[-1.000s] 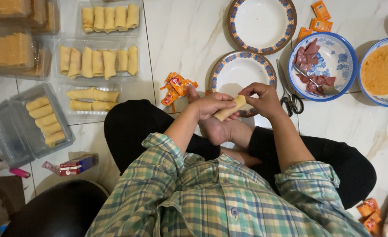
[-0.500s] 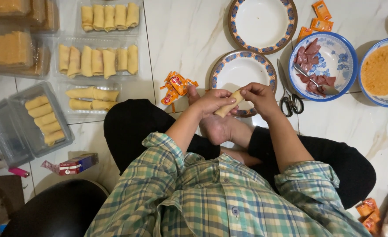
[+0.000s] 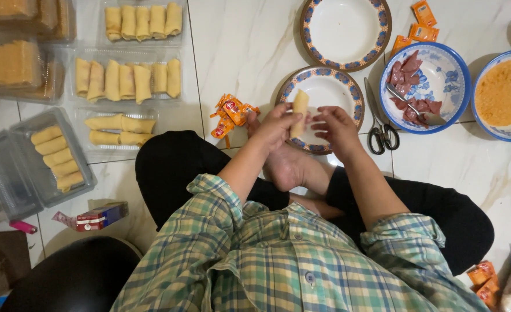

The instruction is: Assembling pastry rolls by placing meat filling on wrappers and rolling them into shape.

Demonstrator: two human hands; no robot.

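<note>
The pale yellow rolled pastry stands nearly upright above the white plate with blue patterned rim. The left hand is closed around its lower half. The right hand is loosely curled just beside it, fingertips near the roll; contact cannot be confirmed. Orange sachets lie left of the plate, black-handled scissors right.

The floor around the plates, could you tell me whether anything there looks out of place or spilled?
Nothing looks spilled. The orange sachets lie in a loose heap beside the plate, and the scissors rest on bare floor. The left hand holds a roll upright.
</note>
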